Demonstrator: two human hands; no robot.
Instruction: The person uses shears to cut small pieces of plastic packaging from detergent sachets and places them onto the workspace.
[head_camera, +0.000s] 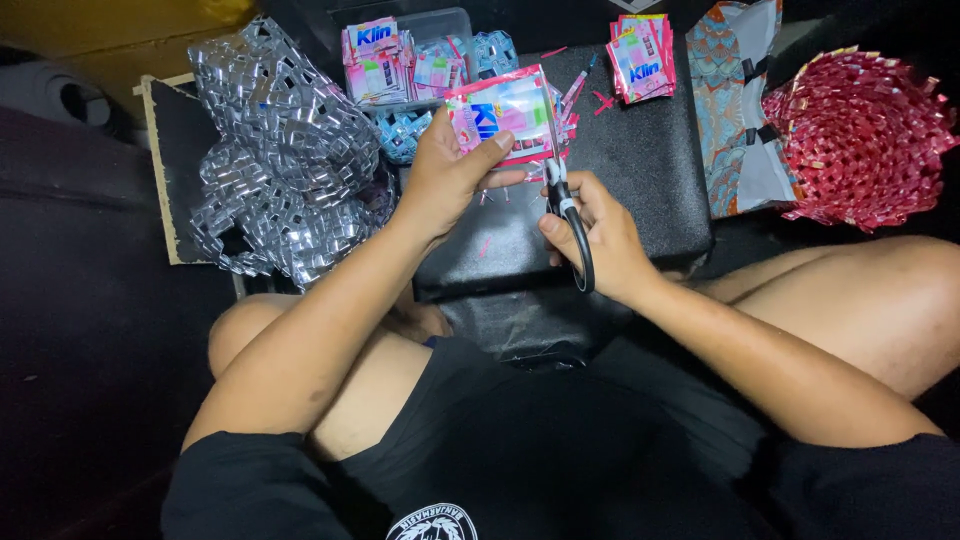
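**Inspector:** Currently, the left hand (445, 172) pinches a pink sachet wrapper (503, 112), thumb on its face and the other fingers hidden behind it, holding it above the black padded board (640, 170) on the lap.

**Assistant:** And the right?

**Inspector:** The right hand (600, 235) has its fingers closed through the black handles of the scissors (562, 185). The blades point up along the wrapper's right edge; whether they are biting the foil or just beside it, I cannot tell in this light.

**Assistant:** Surroundings?

**Inspector:** A silver woven strip piece (285, 160) lies to the left, a clear tub of wrappers (415, 55) beyond the hands, a second wrapper stack (641, 55) farther right, and a red woven basket (860, 135) at far right. Pink offcuts (600, 100) lie scattered on the board.

**Assistant:** Advice on the cut?

**Inspector:** In my judgement, keep the wrapper taut and flat, thumb well clear of the blade line, and run the blades parallel to the edge so the strip comes off even.
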